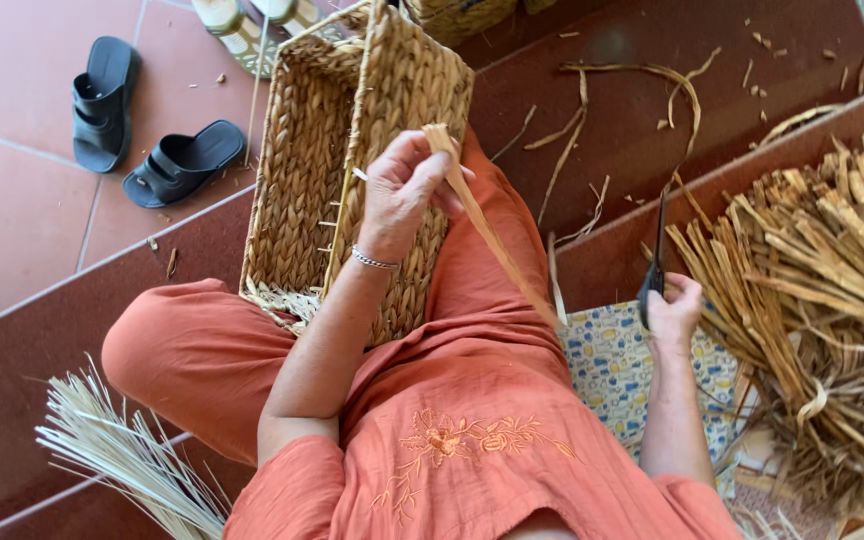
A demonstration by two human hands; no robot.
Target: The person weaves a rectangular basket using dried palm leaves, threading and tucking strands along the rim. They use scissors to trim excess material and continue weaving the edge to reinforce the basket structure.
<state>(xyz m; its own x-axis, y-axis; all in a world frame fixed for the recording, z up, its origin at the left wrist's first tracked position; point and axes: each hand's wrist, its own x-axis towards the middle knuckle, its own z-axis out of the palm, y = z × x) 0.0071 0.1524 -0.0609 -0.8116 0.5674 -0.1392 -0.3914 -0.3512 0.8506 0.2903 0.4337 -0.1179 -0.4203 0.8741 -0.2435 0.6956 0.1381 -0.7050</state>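
One dried fibre strip [482,225] pinched in left hand [402,190], trailing down across lap toward right hand [674,312] (fist closed on scissors [655,255]). Woven basket [352,170] rim touches left hand; straw pile [822,300] just beyond right hand; open tiles with sandals [142,125] left of basket.

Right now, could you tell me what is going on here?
A person in orange clothes sits on tiled steps with a half-woven basket against the knee. The left hand pinches a long dried strip beside the basket's rim, and the right hand holds dark scissors upright. A heap of dried stalks lies to the right, pale thin sticks to the left, and two black sandals on the floor.
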